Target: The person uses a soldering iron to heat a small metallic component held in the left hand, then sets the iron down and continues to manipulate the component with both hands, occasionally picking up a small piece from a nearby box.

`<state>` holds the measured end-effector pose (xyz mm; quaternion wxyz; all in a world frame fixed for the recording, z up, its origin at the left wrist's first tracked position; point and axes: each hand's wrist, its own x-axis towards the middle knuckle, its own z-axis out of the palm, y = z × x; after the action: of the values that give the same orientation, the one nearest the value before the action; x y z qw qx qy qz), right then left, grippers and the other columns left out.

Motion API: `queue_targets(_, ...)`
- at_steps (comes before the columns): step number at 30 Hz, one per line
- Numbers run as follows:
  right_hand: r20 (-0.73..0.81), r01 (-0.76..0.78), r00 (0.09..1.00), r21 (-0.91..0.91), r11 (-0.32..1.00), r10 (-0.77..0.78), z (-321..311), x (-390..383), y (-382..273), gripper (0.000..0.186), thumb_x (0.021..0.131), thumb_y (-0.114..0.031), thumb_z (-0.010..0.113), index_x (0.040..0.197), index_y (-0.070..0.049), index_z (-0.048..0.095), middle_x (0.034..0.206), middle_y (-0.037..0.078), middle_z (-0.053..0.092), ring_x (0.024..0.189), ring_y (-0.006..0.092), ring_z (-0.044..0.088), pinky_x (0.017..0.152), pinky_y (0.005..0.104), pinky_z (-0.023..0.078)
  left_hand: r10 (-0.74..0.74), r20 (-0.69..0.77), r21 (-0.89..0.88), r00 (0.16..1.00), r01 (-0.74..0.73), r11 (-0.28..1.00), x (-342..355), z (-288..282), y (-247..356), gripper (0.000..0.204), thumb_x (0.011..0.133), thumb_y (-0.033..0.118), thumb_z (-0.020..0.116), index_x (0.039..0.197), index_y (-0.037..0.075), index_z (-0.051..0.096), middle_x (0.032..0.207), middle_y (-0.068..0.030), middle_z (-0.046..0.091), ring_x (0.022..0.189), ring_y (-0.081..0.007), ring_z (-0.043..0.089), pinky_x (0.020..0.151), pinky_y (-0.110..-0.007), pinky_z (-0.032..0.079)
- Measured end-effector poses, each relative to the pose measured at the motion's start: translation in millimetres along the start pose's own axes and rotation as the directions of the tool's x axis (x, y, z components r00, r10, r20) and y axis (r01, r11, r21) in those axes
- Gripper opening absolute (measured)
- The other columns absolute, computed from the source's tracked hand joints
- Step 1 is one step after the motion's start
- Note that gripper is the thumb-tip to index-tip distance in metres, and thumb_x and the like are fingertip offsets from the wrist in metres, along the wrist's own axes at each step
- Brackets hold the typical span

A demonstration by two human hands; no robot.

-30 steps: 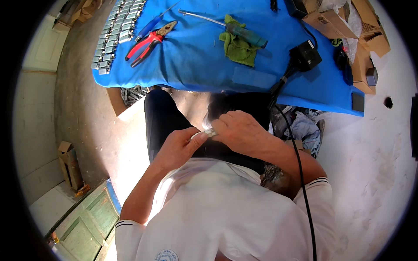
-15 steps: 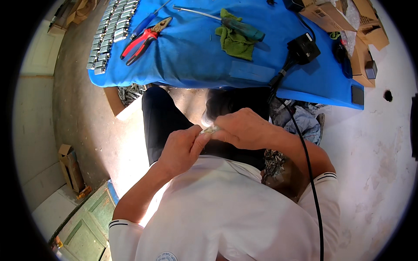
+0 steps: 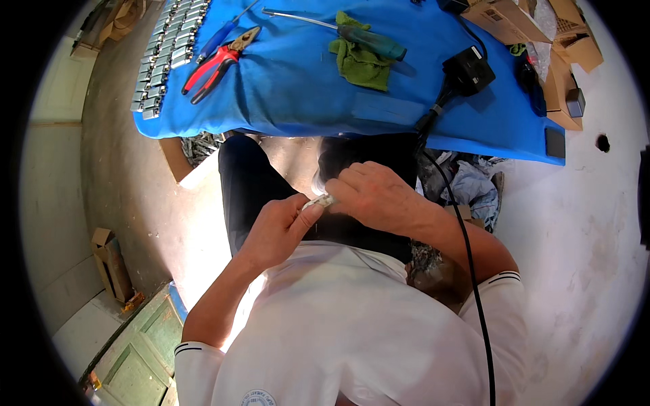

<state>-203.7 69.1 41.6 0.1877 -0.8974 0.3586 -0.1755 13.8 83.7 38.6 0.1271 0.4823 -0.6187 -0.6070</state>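
Observation:
Above my lap, my left hand pinches a small pale piece with darker specks, its thumb lying along the near side. My right hand closes its fingers on the other end of the same piece. Most of it is covered by fingers, so its kind does not show. Both hands are well short of the blue-covered table. On the cloth lie red-handled pliers, a blue-handled screwdriver and a larger screwdriver resting on a green rag.
Rows of small metal parts line the table's left edge. A black cable runs from a black box down past my right arm. Cardboard boxes stand at the far right. Below the table are a bin of metal pieces and crumpled plastic.
My right hand has turned slightly and shifted a little up and left, and more of the pale piece shows between the hands. The whole view has moved slightly.

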Motion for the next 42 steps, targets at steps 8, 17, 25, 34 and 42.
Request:
queue_targets(8, 0.024, -0.053, 0.999, 0.275, 0.96, 0.049, 10.2, -4.2, 7.8, 0.025, 0.079, -0.026, 0.068, 0.087, -0.004, 0.056, 0.078, 0.009, 0.057, 0.073, 0.0277, 0.059, 0.064, 0.038, 0.048, -0.056, 0.047, -0.2, 0.997, 0.065, 0.978, -5.3, 8.5, -5.5, 0.041, 0.097, 0.033, 0.049, 0.073, 0.001, 0.048, 0.057, 0.0, 0.037, 0.056, -0.0092, 0.031, 0.049, -0.029, 0.029)
queue_targets(17, -0.134, -0.134, 0.971, 0.381, 0.915, 0.198, 24.6, -12.6, 1.1, 0.023, 0.085, -0.024, 0.064, 0.087, -0.003, 0.056, 0.077, 0.011, 0.057, 0.074, 0.031, 0.058, 0.062, 0.0401, 0.047, -0.049, 0.043, -0.41, 0.998, 0.062, 0.91, 0.6, 19.1, -8.7, 0.041, 0.098, 0.038, 0.046, 0.074, 0.005, 0.049, 0.062, 0.0059, 0.04, 0.058, -0.0032, 0.033, 0.049, -0.021, 0.029)
queue_targets(25, -0.298, -0.287, 0.843, 0.452, 0.844, 0.447, 57.3, -6.8, -13.4, 0.021, 0.087, -0.022, 0.063, 0.088, -0.002, 0.056, 0.073, 0.014, 0.057, 0.065, 0.0331, 0.057, 0.056, 0.0381, 0.046, -0.133, -0.074, -0.594, 0.988, 0.064, 0.802, 4.2, 30.1, -17.3, 0.04, 0.099, 0.041, 0.045, 0.073, 0.01, 0.044, 0.059, 0.0052, 0.037, 0.049, -0.0031, 0.03, 0.043, -0.021, 0.024)
queue_targets(34, 0.119, -0.187, 0.738, 0.982, 0.031, 0.664, 57.1, -12.2, -24.0, 0.029, 0.099, -0.027, 0.046, 0.109, -0.002, 0.057, 0.078, 0.002, 0.056, 0.068, 0.0122, 0.054, 0.063, 0.026, 0.046, -0.06, -0.157, -0.672, 0.986, -0.063, 0.738, 12.4, 24.0, 2.3, 0.044, 0.098, 0.047, 0.041, 0.072, 0.011, 0.04, 0.056, 0.004, 0.032, 0.046, -0.0045, 0.024, 0.04, -0.021, 0.019)
queue_targets(42, 0.244, -0.003, 0.851, 0.888, -0.46, 0.465, 50.5, -10.8, -20.0, 0.043, 0.099, -0.037, 0.042, 0.119, -0.001, 0.054, 0.086, 0.005, 0.057, 0.079, 0.0144, 0.055, 0.071, 0.0288, 0.048, -0.146, -0.01, -0.835, 0.989, 0.072, 0.545, 11.6, 20.4, -8.1, 0.048, 0.099, 0.05, 0.037, 0.071, 0.01, 0.043, 0.058, 0.003, 0.035, 0.049, -0.0053, 0.027, 0.042, -0.02, 0.018)
